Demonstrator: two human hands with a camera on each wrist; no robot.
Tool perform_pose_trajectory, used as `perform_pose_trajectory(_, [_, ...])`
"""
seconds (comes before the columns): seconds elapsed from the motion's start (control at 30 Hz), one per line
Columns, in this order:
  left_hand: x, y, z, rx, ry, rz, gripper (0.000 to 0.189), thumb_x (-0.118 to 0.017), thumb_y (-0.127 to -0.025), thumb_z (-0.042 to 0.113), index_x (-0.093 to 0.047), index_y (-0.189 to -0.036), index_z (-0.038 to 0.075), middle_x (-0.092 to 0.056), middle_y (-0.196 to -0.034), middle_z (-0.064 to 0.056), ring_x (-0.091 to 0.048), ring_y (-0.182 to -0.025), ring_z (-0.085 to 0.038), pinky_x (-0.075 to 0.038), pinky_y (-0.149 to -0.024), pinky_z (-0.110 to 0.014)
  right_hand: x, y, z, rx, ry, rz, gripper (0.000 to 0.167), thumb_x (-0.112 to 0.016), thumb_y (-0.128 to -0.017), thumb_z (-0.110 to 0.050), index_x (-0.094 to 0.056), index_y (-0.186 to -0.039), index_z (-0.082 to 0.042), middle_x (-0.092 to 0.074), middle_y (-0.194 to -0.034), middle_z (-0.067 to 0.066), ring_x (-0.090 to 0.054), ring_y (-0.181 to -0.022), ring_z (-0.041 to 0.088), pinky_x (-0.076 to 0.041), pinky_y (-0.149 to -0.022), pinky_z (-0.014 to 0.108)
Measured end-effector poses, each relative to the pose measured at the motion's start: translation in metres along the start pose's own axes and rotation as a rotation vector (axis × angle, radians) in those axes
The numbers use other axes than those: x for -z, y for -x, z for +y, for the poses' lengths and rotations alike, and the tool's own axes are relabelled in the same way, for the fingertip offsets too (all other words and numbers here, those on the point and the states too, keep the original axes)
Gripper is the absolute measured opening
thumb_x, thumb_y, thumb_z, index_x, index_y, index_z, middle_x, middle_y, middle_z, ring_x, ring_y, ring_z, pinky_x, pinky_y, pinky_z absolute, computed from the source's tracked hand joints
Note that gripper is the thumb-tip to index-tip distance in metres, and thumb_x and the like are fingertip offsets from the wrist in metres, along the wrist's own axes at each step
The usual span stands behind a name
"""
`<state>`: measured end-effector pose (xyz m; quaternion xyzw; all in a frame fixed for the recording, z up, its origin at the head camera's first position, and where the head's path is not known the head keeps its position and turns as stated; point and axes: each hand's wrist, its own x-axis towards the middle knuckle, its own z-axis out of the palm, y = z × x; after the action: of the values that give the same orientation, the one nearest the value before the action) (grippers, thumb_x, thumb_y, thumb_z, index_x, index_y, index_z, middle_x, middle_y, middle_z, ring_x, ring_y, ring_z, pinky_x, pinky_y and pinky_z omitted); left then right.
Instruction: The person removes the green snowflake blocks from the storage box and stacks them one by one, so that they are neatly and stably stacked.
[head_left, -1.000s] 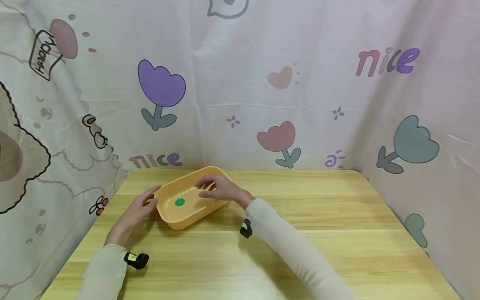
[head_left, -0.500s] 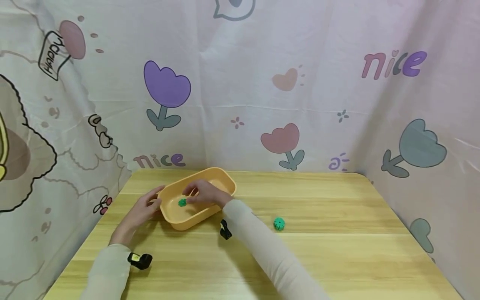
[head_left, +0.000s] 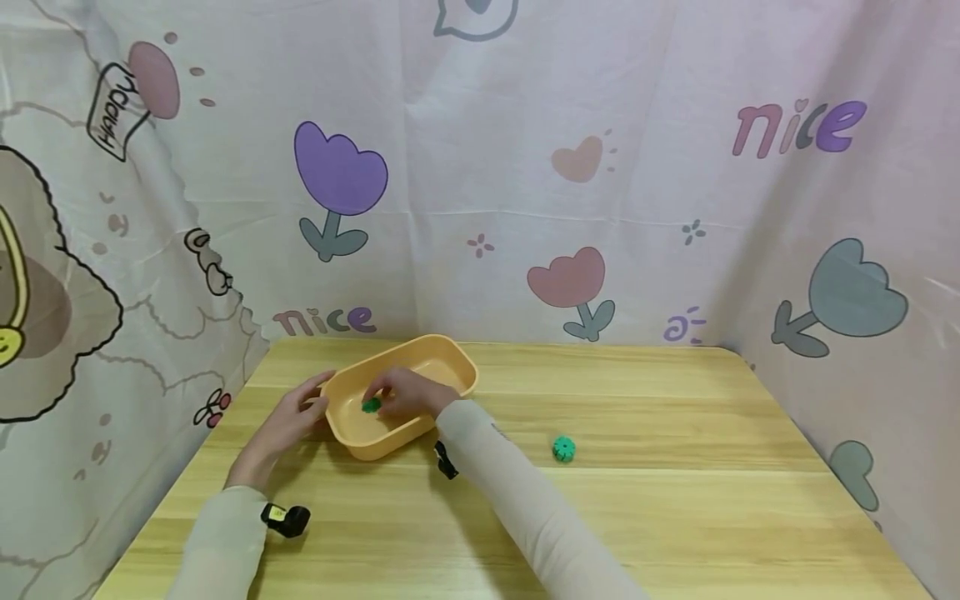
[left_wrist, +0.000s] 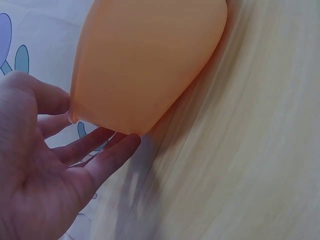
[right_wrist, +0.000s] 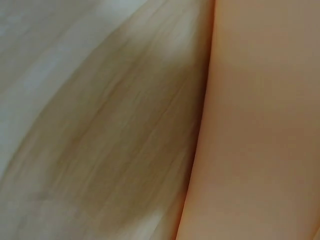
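A yellow-orange plastic basin [head_left: 367, 450] stands aslant on the table's left half. My left hand [head_left: 288, 425] rests with its fingertips against the basin's left end; in the left wrist view the fingers [left_wrist: 117, 155] touch the outer wall and rim, none reaching inside. My right hand [head_left: 408, 392] reaches over the near side into the basin, thumb and fingers pinching a small green round piece with a notched edge [head_left: 371, 406]. A like green piece [head_left: 563, 448] lies on the table, right of the right sleeve. The right wrist view holds only the basin's outer wall [right_wrist: 260, 120] and tabletop.
The wooden table [head_left: 660, 500] meets a printed cloth [head_left: 465, 167] hung at the back and both sides. Small black cameras [head_left: 287, 521] sit on both wrists.
A green piece has appeared on the table at right as my right arm moved off it. My right hand moved left inside the basin and down onto the other piece. The left hand keeps its place.
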<state>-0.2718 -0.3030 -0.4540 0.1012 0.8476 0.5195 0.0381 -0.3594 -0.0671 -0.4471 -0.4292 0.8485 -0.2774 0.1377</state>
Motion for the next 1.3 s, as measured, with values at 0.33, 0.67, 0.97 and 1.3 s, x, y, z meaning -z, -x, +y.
perform_pose_trajectory(0.33, [0.0005, 0.0013, -0.0003, 0.003, 0.001, 0.004, 0.057, -0.043, -0.111, 0.01, -0.024, -0.162, -0.001, -0.046, -0.143, -0.038, -0.06, -0.122, -0.039, -0.059, -0.089, -0.023, 0.0003, -0.0019, -0.0039, -0.018, 0.048, -0.039, 0.026, -0.077, -0.088, 0.003, -0.079, -0.112, -0.007, -0.077, -0.107, 0.004, -0.06, -0.087, 0.009, -0.05, -0.076, 0.01])
perform_pose_trajectory(0.67, [-0.0004, 0.0019, 0.0005, -0.012, -0.005, -0.002, 0.056, -0.044, -0.111, 0.01, -0.025, -0.162, -0.003, -0.046, -0.144, -0.039, -0.06, -0.121, -0.038, -0.058, -0.088, -0.021, 0.002, -0.0003, -0.0022, -0.027, 0.143, -0.052, 0.017, -0.081, -0.088, -0.003, -0.082, -0.104, -0.009, -0.078, -0.104, 0.003, -0.061, -0.084, 0.004, -0.05, -0.074, 0.008])
perform_pose_trajectory(0.97, [-0.0011, 0.0022, 0.0034, 0.0, -0.024, -0.001, 0.056, -0.044, -0.111, 0.01, -0.024, -0.162, -0.002, -0.045, -0.145, -0.039, -0.057, -0.125, -0.047, -0.057, -0.088, -0.02, 0.0047, 0.0034, -0.0011, -0.044, 0.121, -0.048, 0.027, -0.081, -0.087, -0.001, -0.081, -0.113, -0.008, -0.076, -0.109, 0.005, -0.066, -0.09, 0.007, -0.052, -0.077, 0.009])
perform_pose_trajectory(1.3, [-0.0013, 0.002, 0.002, 0.005, -0.026, 0.001, 0.057, -0.044, -0.111, 0.011, -0.023, -0.162, -0.002, -0.045, -0.145, -0.038, -0.056, -0.126, -0.048, -0.056, -0.089, -0.019, 0.0045, 0.0026, 0.0007, -0.059, 0.113, -0.052, 0.026, -0.08, -0.089, -0.006, -0.079, -0.115, -0.005, -0.078, -0.11, 0.005, -0.065, -0.086, 0.004, -0.053, -0.077, 0.01])
